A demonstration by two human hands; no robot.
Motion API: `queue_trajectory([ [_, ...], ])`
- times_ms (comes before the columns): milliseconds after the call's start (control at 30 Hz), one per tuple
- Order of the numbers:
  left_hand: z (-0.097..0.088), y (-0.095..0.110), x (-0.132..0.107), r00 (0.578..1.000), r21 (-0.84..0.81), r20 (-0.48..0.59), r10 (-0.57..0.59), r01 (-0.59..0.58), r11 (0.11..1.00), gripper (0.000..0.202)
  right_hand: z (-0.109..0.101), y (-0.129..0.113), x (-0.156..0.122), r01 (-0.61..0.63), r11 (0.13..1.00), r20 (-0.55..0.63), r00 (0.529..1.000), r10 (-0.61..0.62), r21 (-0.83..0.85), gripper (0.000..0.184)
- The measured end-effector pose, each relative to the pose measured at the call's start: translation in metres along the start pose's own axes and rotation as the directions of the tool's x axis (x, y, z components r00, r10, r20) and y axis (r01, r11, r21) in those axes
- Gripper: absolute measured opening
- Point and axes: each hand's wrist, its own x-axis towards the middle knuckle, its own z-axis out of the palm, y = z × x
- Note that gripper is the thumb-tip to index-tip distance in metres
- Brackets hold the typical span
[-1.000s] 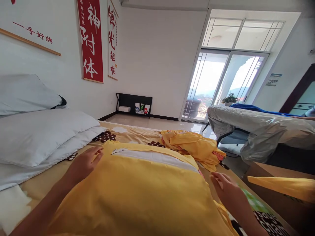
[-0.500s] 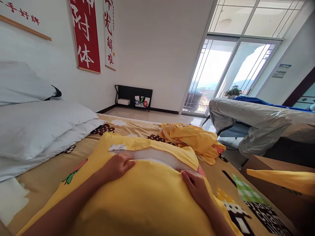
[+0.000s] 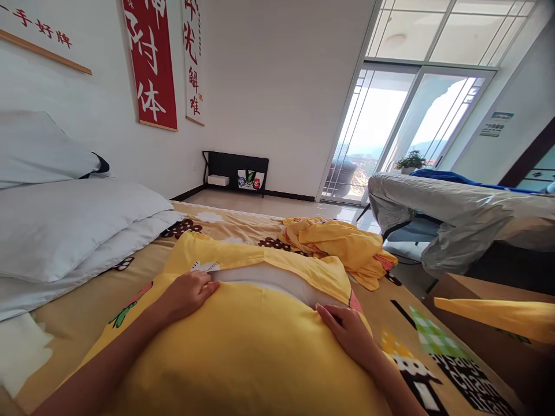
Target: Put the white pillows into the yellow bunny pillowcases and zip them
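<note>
A yellow pillowcase (image 3: 251, 346) with cartoon prints lies over a stuffed white pillow (image 3: 269, 277), which shows through the long opening near the far end. My left hand (image 3: 188, 293) is closed on the near edge of that opening, at its left end. At the right end, my right hand (image 3: 349, 330) pinches the same edge between thumb and fingers. The fingertips of both hands are partly hidden by the cloth. Beyond the opening, the far flap of the pillowcase lies loose over the pillow's end.
White pillows (image 3: 82, 225) are stacked on the left of the patterned bedsheet (image 3: 78, 289). A crumpled yellow cloth (image 3: 342, 240) lies at the bed's far side. To the right stand a cardboard box (image 3: 472, 312) with yellow fabric over it and a plastic-covered piece of furniture (image 3: 455, 199).
My left hand has slid left along the opening's edge, and more of the white pillow shows between the hands. The right hand has shifted slightly left.
</note>
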Motion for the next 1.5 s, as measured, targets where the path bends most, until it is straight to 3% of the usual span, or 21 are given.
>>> queue_trajectory([
  [100,-0.002,0.002,0.005,0.997,0.022,0.068,-0.036,0.035,0.999,0.054,-0.003,-0.011,0.003,-0.008,0.998,0.089,0.996,0.014,-0.066,0.059],
  [200,-0.002,0.003,0.013,0.987,0.084,0.137,-0.082,0.071,0.994,0.053,-0.002,-0.022,0.011,-0.03,0.985,0.097,0.994,0.047,-0.171,0.054],
  [367,-0.001,0.005,0.022,0.99,0.278,0.004,-0.139,0.132,0.951,0.022,-0.004,-0.022,0.025,-0.046,0.973,0.044,0.997,0.058,-0.228,0.046],
  [533,-0.002,0.009,0.025,0.974,0.318,-0.116,-0.193,0.221,0.922,0.035,-0.005,-0.029,0.03,-0.121,0.914,-0.064,0.993,0.104,-0.387,0.023],
  [700,-0.006,0.007,0.034,0.965,0.307,-0.144,-0.22,0.255,0.917,0.036,0.005,-0.032,0.031,-0.171,0.861,-0.114,0.985,0.132,-0.479,0.059],
  [800,-0.008,0.006,0.039,0.965,0.31,-0.144,-0.22,0.255,0.916,0.024,0.006,-0.024,0.04,-0.194,0.865,-0.104,0.981,0.164,-0.463,0.055],
  [933,-0.009,0.008,0.036,0.961,0.324,-0.185,-0.204,0.255,0.911,0.028,0.005,-0.018,0.055,-0.205,0.872,-0.092,0.979,0.183,-0.445,0.034],
  [1133,-0.022,0.01,0.032,0.946,0.313,-0.258,-0.194,0.272,0.91,0.032,-0.002,-0.024,0.056,-0.251,0.884,-0.181,0.964,0.193,-0.395,0.039],
  [1333,-0.046,0.021,0.03,0.932,0.257,-0.308,-0.189,0.273,0.927,0.03,-0.031,-0.034,0.048,-0.22,0.92,-0.232,0.961,0.148,-0.325,0.041],
  [1500,-0.067,0.04,0.008,0.923,0.189,-0.313,-0.226,0.294,0.937,0.024,-0.053,-0.044,0.032,-0.182,0.958,-0.273,0.955,0.118,-0.223,0.051],
])
